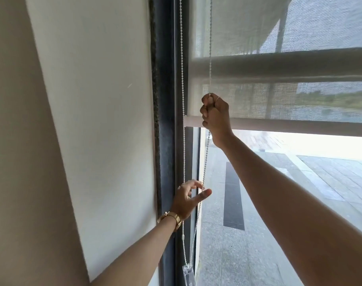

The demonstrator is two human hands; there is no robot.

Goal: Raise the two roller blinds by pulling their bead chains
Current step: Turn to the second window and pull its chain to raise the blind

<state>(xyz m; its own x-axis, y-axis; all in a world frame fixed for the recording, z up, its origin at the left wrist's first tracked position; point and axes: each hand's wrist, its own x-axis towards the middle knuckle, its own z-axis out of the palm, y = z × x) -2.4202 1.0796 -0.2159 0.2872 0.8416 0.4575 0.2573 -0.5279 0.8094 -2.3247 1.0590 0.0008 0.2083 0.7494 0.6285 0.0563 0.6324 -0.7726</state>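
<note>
A sheer roller blind [279, 100] hangs over the window on the right, its pale bottom bar [299, 126] about mid-height with bare glass below. A white bead chain [205, 162] runs down in front of the blind's left edge. My right hand [216, 118] is raised and shut on this chain in a fist, level with the bottom bar. Lower down, my left hand [188, 200] has its fingers spread, thumb and fingertips close beside the same chain, not gripping it. A second strand [183, 100] hangs along the dark frame. An opaque white blind [97, 100] covers the left side.
A dark window frame post [165, 120] separates the two blinds. A clear plastic chain holder [188, 274] sits at the bottom of the chain loop. A beige wall [21, 162] fills the far left. Outside, paved ground [299, 203] shows through the glass.
</note>
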